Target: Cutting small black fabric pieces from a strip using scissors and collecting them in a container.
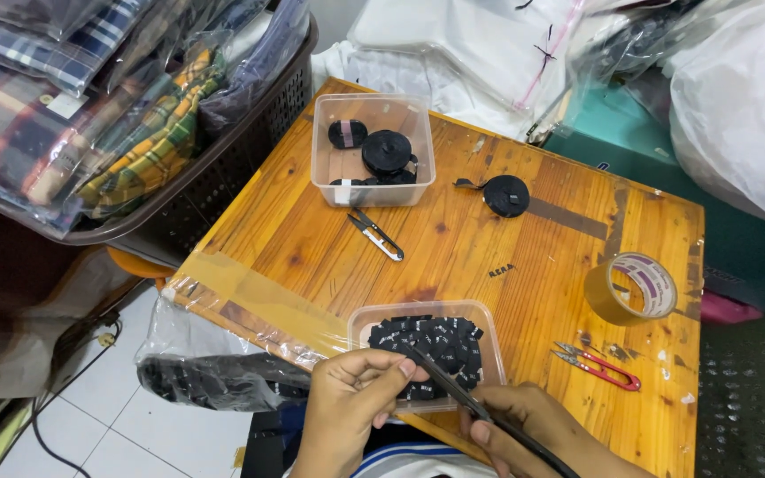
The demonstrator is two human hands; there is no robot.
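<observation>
The person's left hand, at six o'clock in the view, has its fingers curled and pinching one end of a narrow black woven ribbon strip. The right hand, just toward four o'clock from it, is clenched around the same strip as it runs down off the bottom edge. The strip crosses the near rim of a shallow clear plastic tub filled with small black cut labels.

On the orange wooden table, red-handled thread snips lie at three o'clock from the tub, a roll of brown packing tape at two o'clock, silver thread snips at eleven o'clock. A second clear tub holding black ribbon rolls sits at twelve o'clock, a loose black ribbon roll beside it.
</observation>
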